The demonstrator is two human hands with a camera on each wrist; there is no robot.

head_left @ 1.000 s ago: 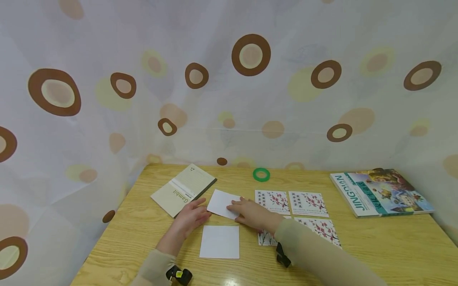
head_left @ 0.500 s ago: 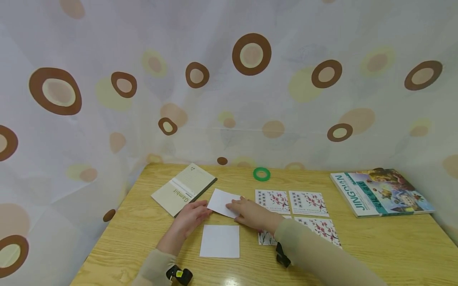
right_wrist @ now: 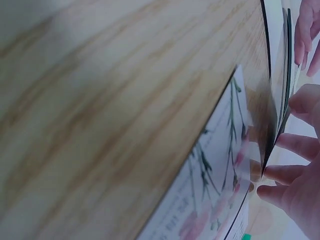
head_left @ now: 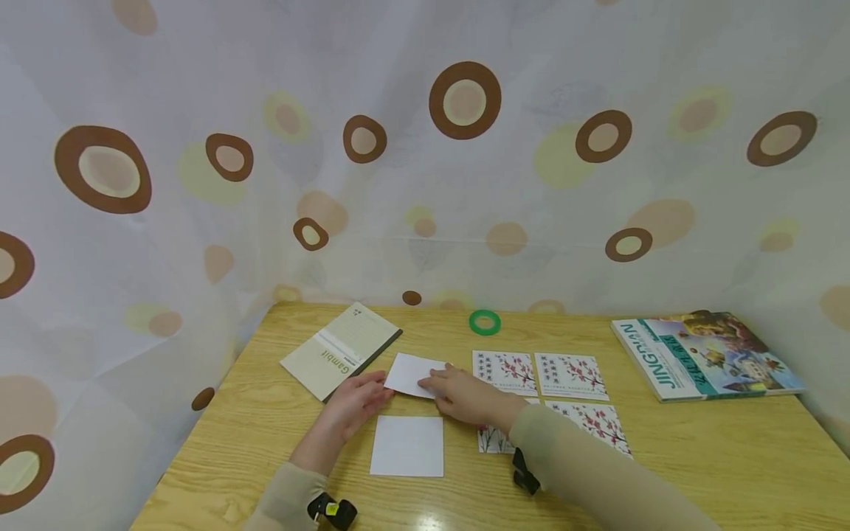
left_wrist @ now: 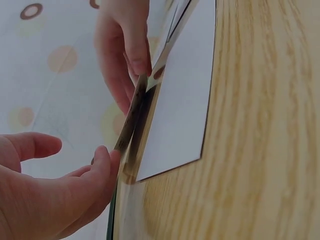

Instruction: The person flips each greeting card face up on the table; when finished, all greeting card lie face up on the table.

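A white square card point(head_left: 413, 375) is held raised and tilted over the table between the two hands in the head view. My right hand point(head_left: 468, 398) pinches its right side between thumb and fingers. At its left corner, the fingertips of my left hand point(head_left: 355, 405) touch the edge, with the thumb standing apart in the left wrist view. Seen there almost edge-on, the card point(left_wrist: 132, 115) shows a dark printed underside. Nearer the body lies a second white card point(head_left: 407, 446), blank side up.
Several flower-printed cards point(head_left: 574, 377) lie in a grid to the right, partly under the right forearm. A beige notebook point(head_left: 341, 350) is at the back left. Green tape point(head_left: 485, 322) lies behind the cards, and a thick colourful book point(head_left: 710, 358) at the far right.
The raised card has tilted slightly, its near edge shifting a little away from the body. Both hands have stayed almost in place.
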